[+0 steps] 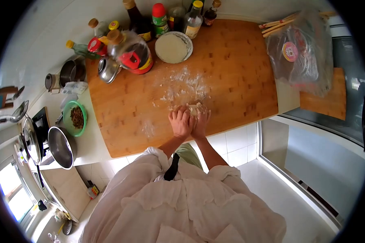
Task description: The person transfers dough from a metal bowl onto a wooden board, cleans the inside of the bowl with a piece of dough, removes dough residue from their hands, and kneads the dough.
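Observation:
My left hand (181, 120) and my right hand (201, 122) are side by side near the front edge of a large wooden board (239, 77). Between and under them is a small lump of dough (194, 109), mostly covered by my fingers. Both hands are closed around it and press it against the wood. Just beyond my fingertips, white flour (185, 83) is scattered over the board. A round bowl of flour (171, 47) stands farther back.
Bottles and jars line the back, including a large jug (130, 50). A metal bowl (108, 69) lies at the left. Beyond that edge are a green basin (83, 125) of brown food and a steel bowl (62, 148). Plastic bags (302, 52) are at right.

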The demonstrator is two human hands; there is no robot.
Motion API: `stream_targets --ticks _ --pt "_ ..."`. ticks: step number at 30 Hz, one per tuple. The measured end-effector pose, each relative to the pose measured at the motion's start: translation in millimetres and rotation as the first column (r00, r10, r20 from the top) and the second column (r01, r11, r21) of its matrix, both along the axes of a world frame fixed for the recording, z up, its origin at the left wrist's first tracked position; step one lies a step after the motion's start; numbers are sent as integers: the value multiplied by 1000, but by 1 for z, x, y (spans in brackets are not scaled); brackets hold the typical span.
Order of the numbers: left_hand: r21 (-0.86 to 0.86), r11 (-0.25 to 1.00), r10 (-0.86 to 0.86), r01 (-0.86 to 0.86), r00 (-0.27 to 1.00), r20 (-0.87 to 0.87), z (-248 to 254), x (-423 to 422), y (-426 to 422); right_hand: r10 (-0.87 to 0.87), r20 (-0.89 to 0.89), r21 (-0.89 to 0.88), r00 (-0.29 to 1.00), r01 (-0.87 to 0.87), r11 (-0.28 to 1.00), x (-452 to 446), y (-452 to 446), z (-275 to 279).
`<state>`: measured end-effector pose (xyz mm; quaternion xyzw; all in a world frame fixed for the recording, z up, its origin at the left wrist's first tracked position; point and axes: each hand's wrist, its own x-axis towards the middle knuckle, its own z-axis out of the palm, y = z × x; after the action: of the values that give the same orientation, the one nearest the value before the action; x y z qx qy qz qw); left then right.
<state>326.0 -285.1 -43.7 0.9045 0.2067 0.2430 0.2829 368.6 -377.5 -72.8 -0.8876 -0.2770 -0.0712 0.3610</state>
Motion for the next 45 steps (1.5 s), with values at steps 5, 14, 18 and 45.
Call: stream_targets --ticks 5,14,18,45 --pt "28 998 57 -53 984 -172 -5 93 35 -96 4 -286 995 93 954 89 36 6" --pt "-93 991 56 -96 931 -361 -7 152 59 -77 100 -316 992 105 943 160 46 -3" --pt "-900 436 -537 13 806 -249 47 126 121 49 -541 -234 839 -207 950 155 32 40" --pt "-145 987 34 -64 980 -198 -9 122 101 -164 -168 -332 972 101 938 133 83 5"
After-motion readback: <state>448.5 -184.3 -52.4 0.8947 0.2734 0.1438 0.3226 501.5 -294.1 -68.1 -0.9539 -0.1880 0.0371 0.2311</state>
